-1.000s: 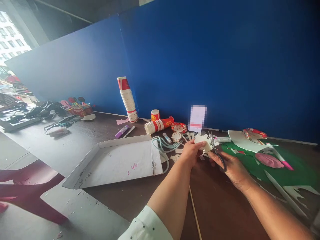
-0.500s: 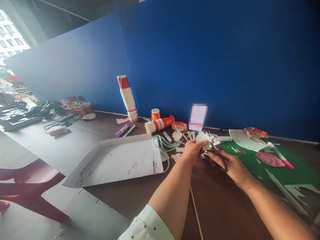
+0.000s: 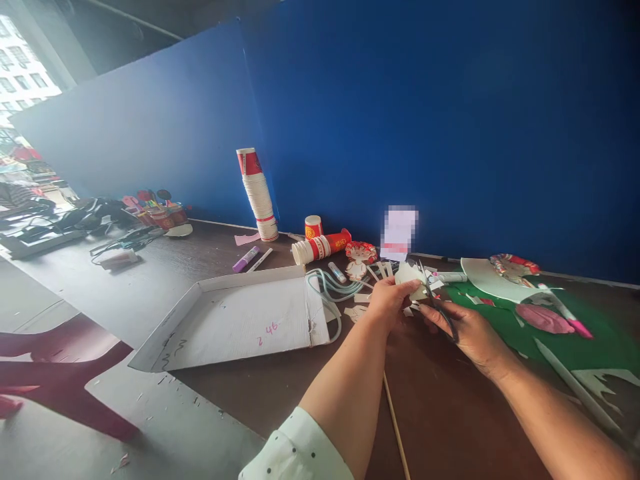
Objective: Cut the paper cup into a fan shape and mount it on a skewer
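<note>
My left hand is closed on a pale piece of paper, thumb on top, raised over the table. My right hand has its fingers through the dark handles of a pair of scissors. The blades point up and away, at the right edge of the paper; whether they are parted is hard to make out. Cut paper strips lie behind and under my hands. Just beyond my left hand is a paper cutout figure with a red rim.
A white box lid lies on the left. Stacked paper cups stand by the blue partition, with fallen cups beside them. On the right, a green sheet bears scraps and a pink marker. A thin stick lies in front.
The whole view has shifted slightly. My hands stay close together, with the paper turned a little against the scissors; both keep their hold.
</note>
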`<state>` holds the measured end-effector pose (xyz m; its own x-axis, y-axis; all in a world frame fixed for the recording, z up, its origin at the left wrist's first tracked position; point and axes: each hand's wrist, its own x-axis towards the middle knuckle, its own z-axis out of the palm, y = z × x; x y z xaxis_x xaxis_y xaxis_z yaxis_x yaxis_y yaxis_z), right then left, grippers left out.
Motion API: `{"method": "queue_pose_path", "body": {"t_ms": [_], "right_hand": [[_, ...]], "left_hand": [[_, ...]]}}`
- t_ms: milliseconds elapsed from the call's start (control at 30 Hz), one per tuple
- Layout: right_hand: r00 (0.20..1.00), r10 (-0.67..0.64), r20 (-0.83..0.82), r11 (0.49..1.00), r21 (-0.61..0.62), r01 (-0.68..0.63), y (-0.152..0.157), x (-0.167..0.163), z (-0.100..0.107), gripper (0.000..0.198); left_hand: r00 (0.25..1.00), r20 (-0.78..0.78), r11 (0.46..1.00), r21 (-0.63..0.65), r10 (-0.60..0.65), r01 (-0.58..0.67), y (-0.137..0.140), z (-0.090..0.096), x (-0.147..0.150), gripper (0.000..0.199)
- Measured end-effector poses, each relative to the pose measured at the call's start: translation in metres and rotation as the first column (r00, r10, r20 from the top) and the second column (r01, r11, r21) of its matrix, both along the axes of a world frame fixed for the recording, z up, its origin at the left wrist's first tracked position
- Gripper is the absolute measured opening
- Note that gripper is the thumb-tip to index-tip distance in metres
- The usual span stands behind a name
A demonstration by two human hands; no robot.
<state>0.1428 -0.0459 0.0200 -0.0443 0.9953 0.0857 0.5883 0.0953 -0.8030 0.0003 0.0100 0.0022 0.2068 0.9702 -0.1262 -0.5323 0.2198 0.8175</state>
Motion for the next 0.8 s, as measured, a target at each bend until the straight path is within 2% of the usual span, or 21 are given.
{"method": "queue_pose_path", "body": {"t_ms": [500, 800], "right_hand": [[1.000, 0.018, 0.014, 1.000, 0.016, -0.018, 0.0006, 0.0005, 0.0001, 0.044], [1.000, 0.017, 0.025, 0.999, 0.046, -0.018, 0.0001, 0.0029, 0.0009, 0.042]], "left_hand": [[0.999, -0.035, 1.000, -0.012, -0.003, 0.003, 0.0003, 0.0008, -0.0009, 0.039], [1.000, -0.009, 0.999, 0.051, -0.002, 0.002, 0.0014, -0.0013, 0.0004, 0.037]]}}
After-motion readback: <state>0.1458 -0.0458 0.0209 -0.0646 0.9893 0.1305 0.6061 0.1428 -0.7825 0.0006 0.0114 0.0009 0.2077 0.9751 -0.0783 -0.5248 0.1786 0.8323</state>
